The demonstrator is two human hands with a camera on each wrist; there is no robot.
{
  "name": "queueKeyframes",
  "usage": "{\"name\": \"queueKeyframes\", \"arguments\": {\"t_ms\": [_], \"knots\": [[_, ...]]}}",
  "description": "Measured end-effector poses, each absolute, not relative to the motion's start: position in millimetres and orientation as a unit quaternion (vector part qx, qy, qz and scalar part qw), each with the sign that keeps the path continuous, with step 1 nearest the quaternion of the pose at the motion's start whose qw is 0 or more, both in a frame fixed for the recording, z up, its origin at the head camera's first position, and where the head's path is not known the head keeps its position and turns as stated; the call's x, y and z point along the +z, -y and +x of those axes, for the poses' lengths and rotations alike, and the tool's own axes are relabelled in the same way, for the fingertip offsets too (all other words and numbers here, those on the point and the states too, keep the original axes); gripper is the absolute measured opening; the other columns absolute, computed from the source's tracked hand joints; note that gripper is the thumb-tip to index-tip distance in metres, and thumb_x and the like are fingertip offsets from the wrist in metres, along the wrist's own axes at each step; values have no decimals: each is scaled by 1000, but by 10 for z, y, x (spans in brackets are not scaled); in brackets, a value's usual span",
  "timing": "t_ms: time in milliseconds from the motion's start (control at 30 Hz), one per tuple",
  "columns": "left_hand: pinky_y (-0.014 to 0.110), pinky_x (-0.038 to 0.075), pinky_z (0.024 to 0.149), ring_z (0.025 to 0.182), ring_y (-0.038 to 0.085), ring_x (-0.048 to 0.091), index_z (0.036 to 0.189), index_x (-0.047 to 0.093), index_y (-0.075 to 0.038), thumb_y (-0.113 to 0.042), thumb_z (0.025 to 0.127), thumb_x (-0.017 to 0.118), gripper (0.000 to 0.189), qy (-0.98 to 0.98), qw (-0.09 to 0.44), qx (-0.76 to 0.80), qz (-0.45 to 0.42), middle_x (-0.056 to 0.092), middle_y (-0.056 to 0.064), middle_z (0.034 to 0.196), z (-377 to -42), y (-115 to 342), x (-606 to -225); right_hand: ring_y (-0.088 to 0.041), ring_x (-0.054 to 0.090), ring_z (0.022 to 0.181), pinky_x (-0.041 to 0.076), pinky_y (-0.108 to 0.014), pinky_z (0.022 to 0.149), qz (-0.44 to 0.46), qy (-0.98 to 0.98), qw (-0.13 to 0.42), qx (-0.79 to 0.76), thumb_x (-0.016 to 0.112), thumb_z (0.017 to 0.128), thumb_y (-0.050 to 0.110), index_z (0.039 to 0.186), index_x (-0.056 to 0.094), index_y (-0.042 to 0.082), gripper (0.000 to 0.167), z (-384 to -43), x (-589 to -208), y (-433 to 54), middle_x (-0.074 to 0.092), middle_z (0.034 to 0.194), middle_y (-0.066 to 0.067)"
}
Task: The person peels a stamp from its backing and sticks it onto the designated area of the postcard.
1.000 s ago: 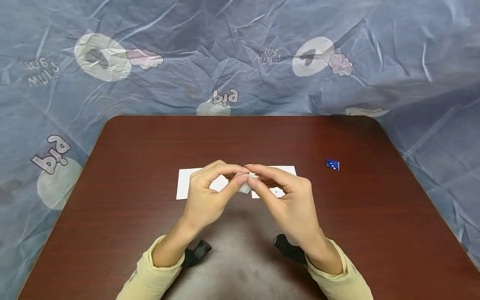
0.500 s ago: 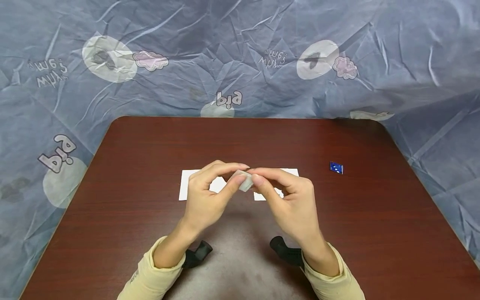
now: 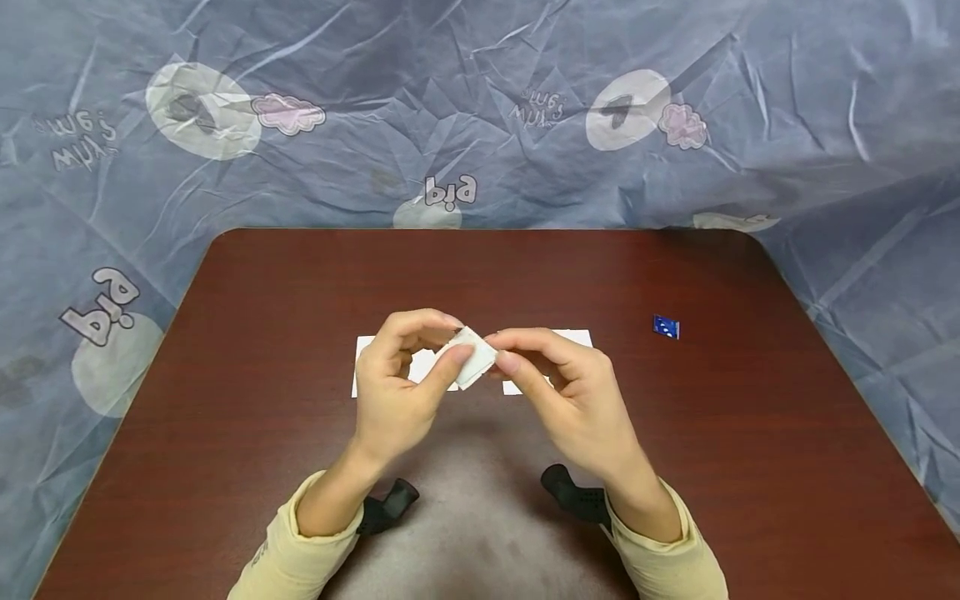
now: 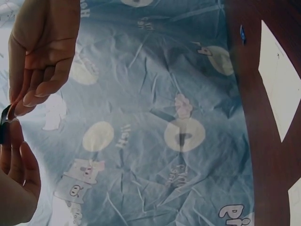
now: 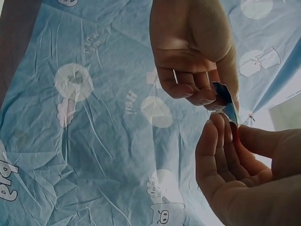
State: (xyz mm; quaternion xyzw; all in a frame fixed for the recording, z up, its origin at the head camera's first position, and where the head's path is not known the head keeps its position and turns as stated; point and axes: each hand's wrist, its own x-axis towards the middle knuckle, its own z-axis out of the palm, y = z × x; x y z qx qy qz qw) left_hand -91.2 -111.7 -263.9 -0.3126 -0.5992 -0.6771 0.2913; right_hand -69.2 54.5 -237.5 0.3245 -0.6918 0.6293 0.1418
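A small square sachet (image 3: 480,360), white on the side facing the head camera, is held up between both hands over the table. My left hand (image 3: 392,404) pinches it, thumb flat across the white face. At its right corner, my right hand (image 3: 588,408) pinches the edge between thumb and forefinger. The right wrist view shows the sachet's blue other side (image 5: 225,96), with fingertips of both hands meeting at its lower end. Behind the hands lie white papers, the left paper (image 3: 364,367) and the right paper (image 3: 576,337), both partly hidden.
Farther right on the brown table (image 3: 750,433) lies a small blue packet (image 3: 665,327). A crumpled blue printed sheet (image 3: 480,100) hangs behind the table's far edge. Black straps (image 3: 393,506) stick out from the cuffs of the yellow sleeves.
The sachet has turned so that its white face shows more fully. My left hand has shifted slightly left with it, while the right hand stays at its edge.
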Motion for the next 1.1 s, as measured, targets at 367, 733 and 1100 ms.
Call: {"name": "queueKeyframes", "arguments": {"t_ms": [367,733,1100], "knots": [[23,48,65,69,13,59,83,65,11,-26,89,69,37,599,281,-681,-314,66,6,75,-925,1134,-2600,-20,62,83,52,-30,68,329,711,113,611,61,91,-1,103,66,-6,13,-709,-2343,-564,68,96,-8],[23,48,62,72,14,63,85,70,9,-30,86,72,39,633,283,-644,-322,68,12,77,-929,1135,-2596,-19,65,82,55,-33,73,315,706,105,626,62,88,-8,100,65,-8,12,-710,-2364,-567,67,93,-13],[26,51,71,80,19,65,92,73,4,-22,89,70,26,644,322,-600,-347,69,9,86,-954,1116,-2606,-16,63,70,55,-30,61,287,710,138,628,62,85,-14,95,66,-10,12,-735,-2393,-545,67,84,-16]]}}
